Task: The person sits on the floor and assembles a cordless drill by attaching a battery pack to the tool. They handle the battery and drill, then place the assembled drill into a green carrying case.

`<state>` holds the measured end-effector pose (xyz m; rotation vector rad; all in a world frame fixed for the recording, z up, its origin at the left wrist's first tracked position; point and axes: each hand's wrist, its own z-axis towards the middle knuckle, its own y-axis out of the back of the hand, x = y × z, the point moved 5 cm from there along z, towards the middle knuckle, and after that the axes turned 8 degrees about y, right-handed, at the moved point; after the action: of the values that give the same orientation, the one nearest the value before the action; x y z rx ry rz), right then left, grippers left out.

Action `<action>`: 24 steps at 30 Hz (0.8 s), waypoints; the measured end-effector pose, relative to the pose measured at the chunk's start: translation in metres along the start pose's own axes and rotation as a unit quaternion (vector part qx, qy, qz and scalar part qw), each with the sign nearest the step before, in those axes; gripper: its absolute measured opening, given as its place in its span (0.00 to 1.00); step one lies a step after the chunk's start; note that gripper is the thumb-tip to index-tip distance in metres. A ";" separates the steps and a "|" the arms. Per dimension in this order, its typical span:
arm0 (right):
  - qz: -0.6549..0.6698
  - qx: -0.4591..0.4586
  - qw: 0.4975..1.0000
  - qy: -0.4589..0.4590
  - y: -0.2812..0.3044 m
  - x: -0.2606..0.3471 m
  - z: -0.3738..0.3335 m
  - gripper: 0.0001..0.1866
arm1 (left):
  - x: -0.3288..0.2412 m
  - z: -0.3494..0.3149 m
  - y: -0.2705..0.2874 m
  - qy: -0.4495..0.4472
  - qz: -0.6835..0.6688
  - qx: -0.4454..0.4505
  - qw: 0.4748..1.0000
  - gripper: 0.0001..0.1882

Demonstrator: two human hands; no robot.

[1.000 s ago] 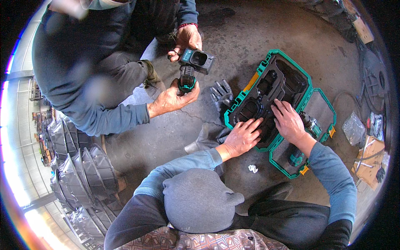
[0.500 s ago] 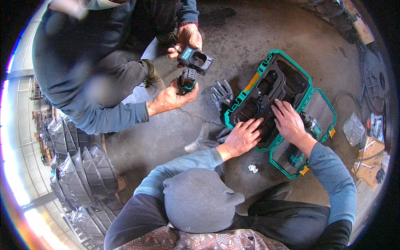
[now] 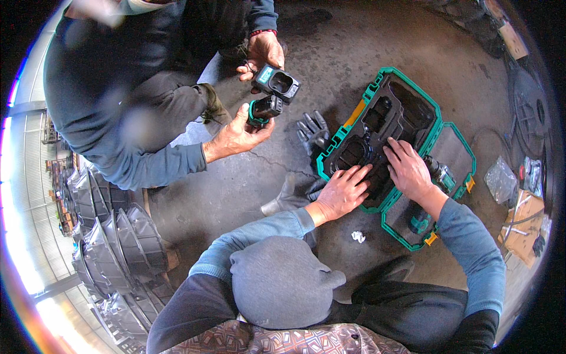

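- The left hand (image 3: 343,192) lies flat, fingers spread and holding nothing, palm down on the near-left part of the black moulded insert of the open tool case (image 3: 377,94).
- The right hand (image 3: 408,170) also lies palm down, fingers loosely together and pointing up the picture, pressing on the middle of the same insert; it grips nothing that can be seen.
- The tool case is green-rimmed with a black interior and an orange latch strip, and it sits opened out on the concrete floor (image 3: 354,53) straight in front of the person, its lid half (image 3: 460,150) lying to the right.
- A green and black power tool (image 3: 439,174) lies in the lid half just beside the right hand (partly hidden by the wrist), and a small green part (image 3: 420,223) sits lower in that half.
- A pair of grey work gloves (image 3: 311,131) lies on the floor touching the case's left edge; another grey glove (image 3: 286,197) lies under the left forearm.
- A crumpled white scrap (image 3: 358,236) rests on the floor near the case's lower edge.
- Across the floor a second person crouches, holding a black and green charger (image 3: 277,81) in one hand (image 3: 262,53) and a black battery pack (image 3: 265,109) in the other hand (image 3: 236,135), well apart from the case.
- Stacked grey ribbed parts (image 3: 106,242) stand at the left.
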<state>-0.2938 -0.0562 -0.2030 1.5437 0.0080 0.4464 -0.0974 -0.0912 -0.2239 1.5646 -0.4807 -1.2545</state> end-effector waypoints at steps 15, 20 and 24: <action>-0.003 -0.002 1.000 -0.002 0.001 0.000 0.001 0.28 | 0.000 0.000 -0.001 0.003 -0.011 -0.001 1.000 0.18; -0.004 -0.001 1.000 0.001 0.001 0.001 0.001 0.28 | 0.000 0.001 0.002 0.009 -0.018 0.003 1.000 0.19; -0.002 0.001 1.000 -0.001 0.001 0.000 0.000 0.29 | 0.004 -0.001 0.008 0.016 -0.057 -0.002 0.998 0.21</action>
<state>-0.2942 -0.0567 -0.2026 1.5449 0.0099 0.4418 -0.0923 -0.0970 -0.2185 1.6251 -0.3726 -1.3121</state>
